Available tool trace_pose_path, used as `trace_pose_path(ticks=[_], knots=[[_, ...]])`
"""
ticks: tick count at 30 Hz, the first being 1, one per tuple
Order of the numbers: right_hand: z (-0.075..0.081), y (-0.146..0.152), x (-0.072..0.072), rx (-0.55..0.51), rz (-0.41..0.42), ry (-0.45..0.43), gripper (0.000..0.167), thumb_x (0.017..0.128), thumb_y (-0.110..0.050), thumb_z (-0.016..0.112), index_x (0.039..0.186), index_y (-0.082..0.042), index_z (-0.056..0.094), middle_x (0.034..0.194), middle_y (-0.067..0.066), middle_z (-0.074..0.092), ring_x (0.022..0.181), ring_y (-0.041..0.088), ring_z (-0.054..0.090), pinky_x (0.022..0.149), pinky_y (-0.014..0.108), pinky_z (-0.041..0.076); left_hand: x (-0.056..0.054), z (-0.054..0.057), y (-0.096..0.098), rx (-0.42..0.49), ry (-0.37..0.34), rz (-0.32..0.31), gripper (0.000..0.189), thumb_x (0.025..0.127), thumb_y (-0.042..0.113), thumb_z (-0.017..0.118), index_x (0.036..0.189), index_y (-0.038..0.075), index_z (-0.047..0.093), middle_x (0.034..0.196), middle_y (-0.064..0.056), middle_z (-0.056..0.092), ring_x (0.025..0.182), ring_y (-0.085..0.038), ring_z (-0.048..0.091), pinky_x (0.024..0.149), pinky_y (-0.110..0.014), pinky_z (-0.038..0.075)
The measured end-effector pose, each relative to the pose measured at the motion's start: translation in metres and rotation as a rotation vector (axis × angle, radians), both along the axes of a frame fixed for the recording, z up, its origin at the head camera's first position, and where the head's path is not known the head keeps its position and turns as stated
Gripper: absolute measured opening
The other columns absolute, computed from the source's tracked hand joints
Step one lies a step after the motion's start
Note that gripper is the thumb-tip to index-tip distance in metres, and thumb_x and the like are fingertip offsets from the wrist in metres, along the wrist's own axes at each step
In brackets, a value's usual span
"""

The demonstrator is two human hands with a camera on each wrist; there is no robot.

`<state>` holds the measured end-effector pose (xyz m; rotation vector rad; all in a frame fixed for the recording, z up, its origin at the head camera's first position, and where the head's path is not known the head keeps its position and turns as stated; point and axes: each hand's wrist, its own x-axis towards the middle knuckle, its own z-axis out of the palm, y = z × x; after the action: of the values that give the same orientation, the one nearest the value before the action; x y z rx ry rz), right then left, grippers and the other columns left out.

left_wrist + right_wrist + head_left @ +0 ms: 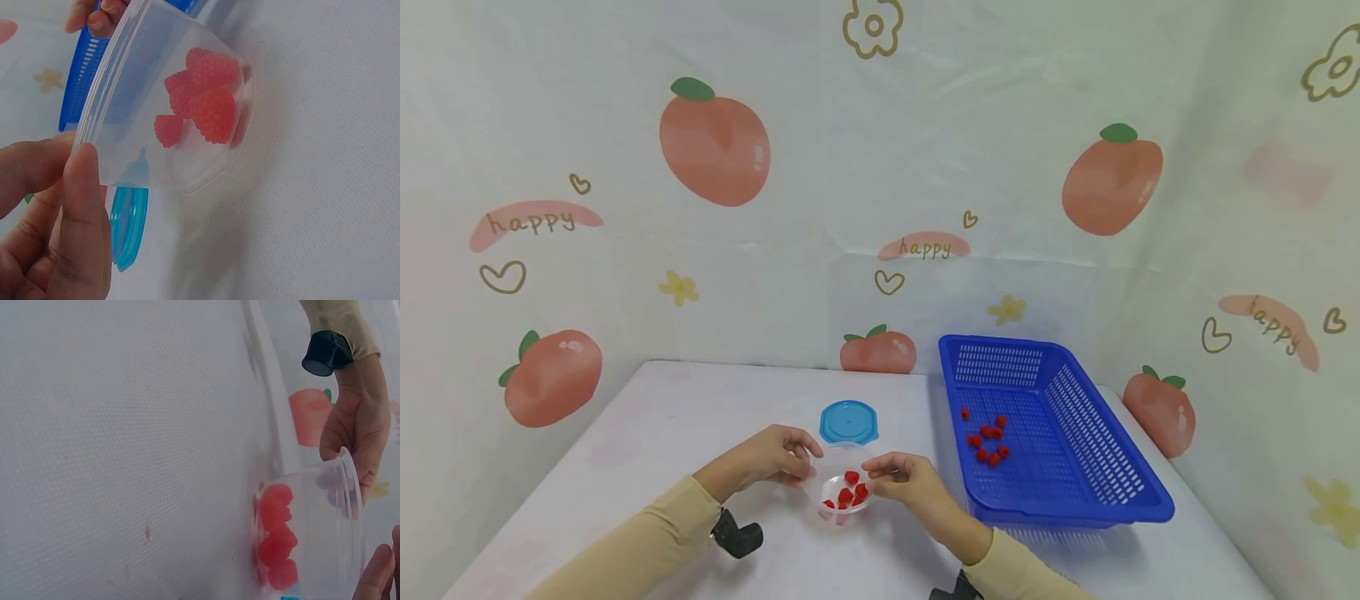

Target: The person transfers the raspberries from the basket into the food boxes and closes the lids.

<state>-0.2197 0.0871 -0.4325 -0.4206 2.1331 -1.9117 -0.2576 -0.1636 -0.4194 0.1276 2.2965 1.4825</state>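
Observation:
A clear plastic container (pixel 820 500) stands tilted on the white table between both hands, with several red raspberries (pixel 846 495) in its bottom. My left hand (pixel 778 457) pinches the rim on the left; its thumb and finger show at the edge in the left wrist view. My right hand (pixel 910 483) holds the opposite side, fingertips (pixel 373 575) right at the rim. Through the container wall (pixel 134 144), the raspberries (pixel 212 112) appear bunched together. Just behind it lies a blue lid (pixel 848 422), flat on the table.
To the right, a large blue plastic basket (pixel 1067 508) with slotted walls holds several more raspberries (pixel 987 432) at its left side. A white cloth backdrop (pixel 805 200) printed with fruit rises behind the table (pixel 700 408).

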Motion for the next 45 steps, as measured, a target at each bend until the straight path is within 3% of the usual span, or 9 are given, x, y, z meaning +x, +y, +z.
trace_pose_path(ticks=[22,31,36,40,45], knots=[[0.001,0.001,-0.001,0.023,0.005,0.002,0.029,0.085,0.0,0.068,0.111,0.011,0.064,0.107,0.028,0.064,0.085,0.011,0.063,0.082,0.024,0.056,0.0,0.0,0.0,0.002,0.007,-0.005,0.028,0.082,0.004,0.073,0.108,-0.001,0.064,0.08,-0.008,0.056,0.069,-0.019,0.059,0.067,-0.029,0.059],[0.006,0.004,0.004,0.029,0.028,-0.032,0.035,0.086,-0.004,0.067,0.117,0.011,0.06,0.101,0.016,0.066,0.084,0.011,0.061,0.083,0.025,0.056,0.0,0.0,0.0,-0.005,0.009,-0.005,0.027,0.082,0.004,0.073,0.108,-0.001,0.065,0.08,-0.008,0.056,0.069,-0.018,0.059,0.067,-0.029,0.059],[0.021,0.011,0.012,0.048,0.095,-0.038,0.038,0.089,-0.01,0.066,0.121,0.008,0.058,0.108,0.016,0.066,0.091,0.013,0.064,0.087,0.031,0.056,0.0,0.0,0.0,-0.012,0.013,-0.004,0.027,0.082,0.005,0.074,0.107,0.0,0.065,0.081,-0.008,0.057,0.069,-0.018,0.059,0.067,-0.029,0.059],[0.044,0.023,0.017,0.073,0.136,-0.008,0.038,0.091,-0.015,0.066,0.123,0.003,0.059,0.111,0.014,0.064,0.098,0.017,0.063,0.09,0.033,0.055,-0.001,0.0,0.0,-0.02,0.014,0.001,0.027,0.081,0.005,0.075,0.107,0.001,0.066,0.081,-0.008,0.057,0.069,-0.019,0.059,0.067,-0.029,0.059],[0.076,0.043,0.012,0.097,0.112,0.074,0.041,0.091,-0.021,0.067,0.125,0.0,0.058,0.116,0.012,0.063,0.105,0.021,0.063,0.094,0.036,0.053,-0.001,0.0,-0.001,-0.005,0.01,-0.014,0.026,0.081,0.005,0.074,0.106,0.002,0.066,0.08,-0.007,0.056,0.069,-0.018,0.059,0.067,-0.029,0.059]])
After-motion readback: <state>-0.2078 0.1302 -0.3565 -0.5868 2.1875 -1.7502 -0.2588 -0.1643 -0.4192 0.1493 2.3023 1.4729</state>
